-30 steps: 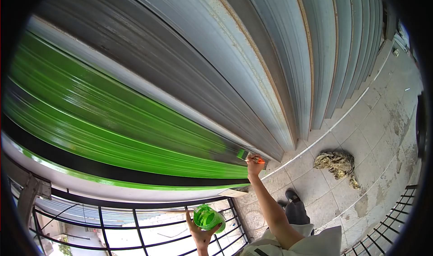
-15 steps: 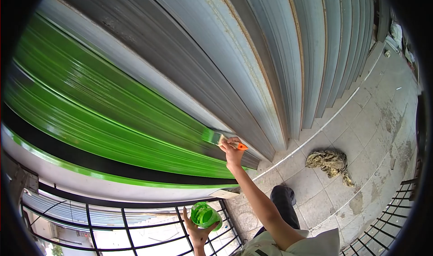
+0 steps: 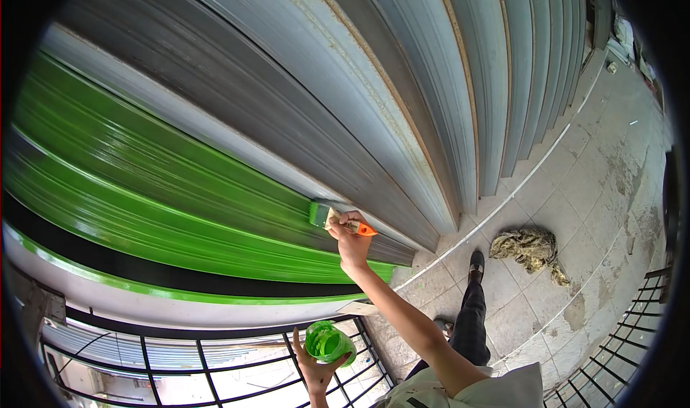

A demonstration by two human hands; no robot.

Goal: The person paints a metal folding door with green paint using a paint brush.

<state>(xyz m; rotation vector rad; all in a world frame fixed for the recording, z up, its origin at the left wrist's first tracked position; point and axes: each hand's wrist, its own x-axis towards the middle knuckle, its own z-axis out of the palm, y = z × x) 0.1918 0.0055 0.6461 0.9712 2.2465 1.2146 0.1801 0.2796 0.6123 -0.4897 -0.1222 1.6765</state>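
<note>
My right hand (image 3: 352,244) is closed around a paintbrush (image 3: 364,229) with an orange-tipped handle. Its green bristles rest on a ribbed metal panel (image 3: 180,171), which is coated in glossy green up to about the brush; a grey uncoated stretch lies beyond it at the lower right. Lower down, my left hand (image 3: 313,371) wraps round a clear jar (image 3: 330,343) with green paint inside and smeared on its walls. The jar's mouth faces the camera. It is held below the panel, apart from it.
Grey uncoated metal folds (image 3: 402,70) fan out above and to the right. A crumpled, stained cloth (image 3: 528,251) lies on the tiled floor (image 3: 503,293). Black grilles (image 3: 205,361) stand at the lower left and lower right. My leg (image 3: 472,314) shows beneath my right arm.
My right hand and the brush have moved left and slightly up along the panel. More of my legs and feet shows now. My left hand keeps the jar in nearly the same place.
</note>
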